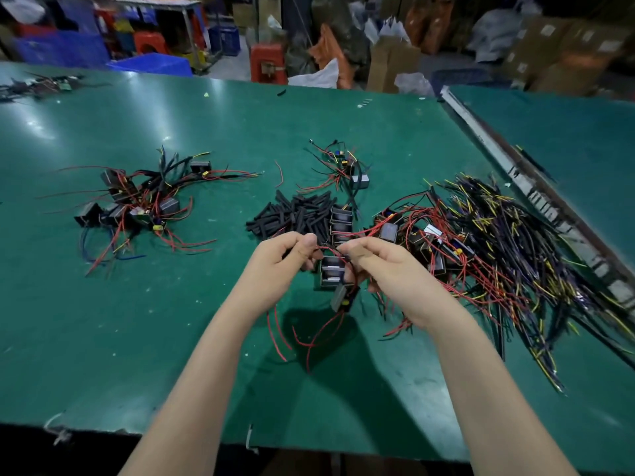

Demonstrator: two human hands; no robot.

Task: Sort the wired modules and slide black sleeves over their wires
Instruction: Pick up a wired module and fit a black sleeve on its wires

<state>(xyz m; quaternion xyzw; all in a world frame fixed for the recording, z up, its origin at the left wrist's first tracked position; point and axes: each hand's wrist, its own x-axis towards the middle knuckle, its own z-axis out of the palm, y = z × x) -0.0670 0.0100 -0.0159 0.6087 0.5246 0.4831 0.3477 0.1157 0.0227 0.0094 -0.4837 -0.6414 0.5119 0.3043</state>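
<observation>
Above the near middle of the green table, both hands work on one wired module, which hangs just below them over its own shadow. The left hand has its fingers curled in a pinch near the end of a red wire, and something dark shows under its fingers, perhaps a sleeve, though I cannot tell. The right hand pinches the same wire a little further along, so the short stretch between the hands is held fairly straight. The module looks small and light, a hard little block, while its wires are thin, limp and springy; they will likely buckle if pushed from far back, so the best hold is close to the free tip, with the block left dangling. The loose black sleeves lie in a heap just beyond the hands; they look like soft, light tubing, easy to squash shut, so a gentle pinch at mid-length seems wise. No bins or trays serve here: everything sits in piles on the bare table. A tangled pile of modules with red, black and yellow wires lies to the right, a looser pile to the left, apparently already sleeved, and a small cluster further back.
</observation>
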